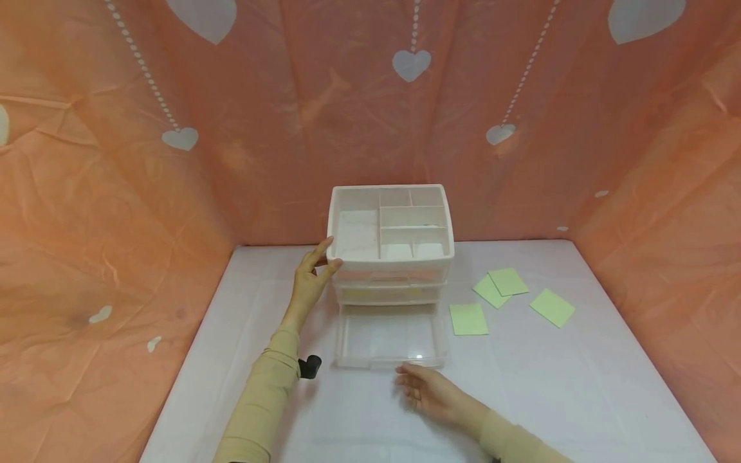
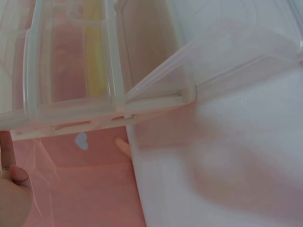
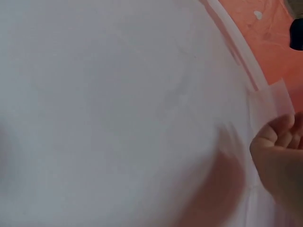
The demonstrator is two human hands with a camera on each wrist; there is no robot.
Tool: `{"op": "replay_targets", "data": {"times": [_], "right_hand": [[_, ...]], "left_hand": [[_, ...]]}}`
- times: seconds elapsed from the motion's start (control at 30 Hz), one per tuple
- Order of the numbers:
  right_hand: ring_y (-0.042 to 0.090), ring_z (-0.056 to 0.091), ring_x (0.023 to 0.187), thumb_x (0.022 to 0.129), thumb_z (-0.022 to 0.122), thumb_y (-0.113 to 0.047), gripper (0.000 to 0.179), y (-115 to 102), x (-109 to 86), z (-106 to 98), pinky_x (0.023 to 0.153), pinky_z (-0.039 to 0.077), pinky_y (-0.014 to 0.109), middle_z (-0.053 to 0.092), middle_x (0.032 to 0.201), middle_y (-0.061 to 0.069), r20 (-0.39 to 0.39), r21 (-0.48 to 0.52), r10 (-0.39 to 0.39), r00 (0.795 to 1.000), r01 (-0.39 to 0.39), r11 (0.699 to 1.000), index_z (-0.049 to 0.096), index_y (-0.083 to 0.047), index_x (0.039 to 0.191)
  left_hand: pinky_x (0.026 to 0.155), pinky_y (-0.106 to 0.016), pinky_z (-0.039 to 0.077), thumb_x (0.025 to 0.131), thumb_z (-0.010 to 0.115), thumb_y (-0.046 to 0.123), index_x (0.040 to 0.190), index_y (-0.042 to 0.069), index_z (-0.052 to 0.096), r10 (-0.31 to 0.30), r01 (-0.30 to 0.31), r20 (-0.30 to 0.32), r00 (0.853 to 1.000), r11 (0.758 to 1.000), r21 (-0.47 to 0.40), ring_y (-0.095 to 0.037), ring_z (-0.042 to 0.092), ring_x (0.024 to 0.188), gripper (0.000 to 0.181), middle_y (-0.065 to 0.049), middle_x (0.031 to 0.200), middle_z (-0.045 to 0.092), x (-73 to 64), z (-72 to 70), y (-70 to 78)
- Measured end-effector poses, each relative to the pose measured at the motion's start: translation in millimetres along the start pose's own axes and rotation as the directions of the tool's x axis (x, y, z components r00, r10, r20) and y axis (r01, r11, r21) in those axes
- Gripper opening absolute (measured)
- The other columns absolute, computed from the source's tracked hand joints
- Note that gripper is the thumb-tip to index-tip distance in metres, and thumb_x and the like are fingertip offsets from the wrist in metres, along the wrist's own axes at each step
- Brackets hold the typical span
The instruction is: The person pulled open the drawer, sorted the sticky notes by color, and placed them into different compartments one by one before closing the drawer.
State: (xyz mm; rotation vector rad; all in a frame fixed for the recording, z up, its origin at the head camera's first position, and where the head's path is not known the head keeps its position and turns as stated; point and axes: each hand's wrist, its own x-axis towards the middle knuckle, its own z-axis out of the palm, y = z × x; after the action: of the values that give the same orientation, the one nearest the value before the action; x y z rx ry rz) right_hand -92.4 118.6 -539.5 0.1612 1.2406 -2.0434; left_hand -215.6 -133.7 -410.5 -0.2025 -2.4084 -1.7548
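Note:
A white drawer organizer (image 1: 390,260) with a divided top tray stands on the table. Its clear bottom drawer (image 1: 388,334) is pulled out and holds nothing. Yellow shows through the closed drawer (image 2: 97,61) above it. At the organizer's upper left front corner, my left hand (image 1: 307,283) holds on, thumb at the front and a finger along the side. My right hand (image 1: 431,392) is just before the pulled-out drawer's front edge, fingers loosely curled with nothing in them. In the right wrist view the drawer's clear corner (image 3: 272,101) shows beside the right hand's fingers.
Several light green sticky notes lie right of the organizer: one (image 1: 469,319) near the drawer, two overlapping (image 1: 509,281), one (image 1: 552,307) farther out. Orange cloth (image 1: 370,128) with hearts hangs behind and at both sides. A black piece (image 1: 311,366) sticks out by the left sleeve.

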Motion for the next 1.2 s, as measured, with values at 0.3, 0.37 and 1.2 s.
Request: {"op": "replay_targets", "data": {"times": [0.3, 0.37, 1.2], "right_hand": [[0.005, 0.056, 0.089, 0.102, 0.035, -0.025, 0.023, -45, -13.4, -4, 0.083, 0.046, 0.021, 0.061, 0.102, -0.008, 0.223, -0.105, -0.141, 0.965, 0.167, 0.98, 0.051, -0.017, 0.117], [0.006, 0.055, 0.089, 0.103, 0.033, -0.023, 0.023, -56, -15.6, -7, 0.083, 0.046, 0.02, 0.06, 0.102, -0.008, 0.197, -0.108, -0.178, 0.964, 0.202, 0.973, 0.05, -0.017, 0.117], [-0.007, 0.055, 0.089, 0.093, 0.055, -0.016, 0.053, -101, 8.3, -110, 0.084, 0.045, 0.018, 0.058, 0.11, -0.005, -0.397, -0.486, -0.458, 0.796, 0.241, 0.84, 0.033, 0.002, 0.138]], "left_hand": [[0.079, -0.028, 0.031, 0.088, 0.065, 0.017, 0.137, 0.017, 0.048, -0.003, 0.003, -0.013, 1.0, 1.0, -0.005, -0.022, 0.05, 0.104, 0.052, -0.017, 0.11, 0.054, 1.1, 1.4, -1.2], [0.077, -0.027, 0.031, 0.088, 0.065, 0.016, 0.136, 0.015, 0.048, 0.003, -0.003, -0.015, 1.0, 1.0, -0.006, -0.023, 0.051, 0.103, 0.051, -0.018, 0.109, 0.054, 1.1, 1.8, -1.3], [0.077, -0.028, 0.029, 0.087, 0.065, 0.021, 0.136, 0.025, 0.049, 0.013, -0.013, -0.015, 1.0, 1.0, -0.005, -0.018, 0.051, 0.103, 0.051, -0.01, 0.109, 0.053, 9.3, 2.9, -24.3]]}}
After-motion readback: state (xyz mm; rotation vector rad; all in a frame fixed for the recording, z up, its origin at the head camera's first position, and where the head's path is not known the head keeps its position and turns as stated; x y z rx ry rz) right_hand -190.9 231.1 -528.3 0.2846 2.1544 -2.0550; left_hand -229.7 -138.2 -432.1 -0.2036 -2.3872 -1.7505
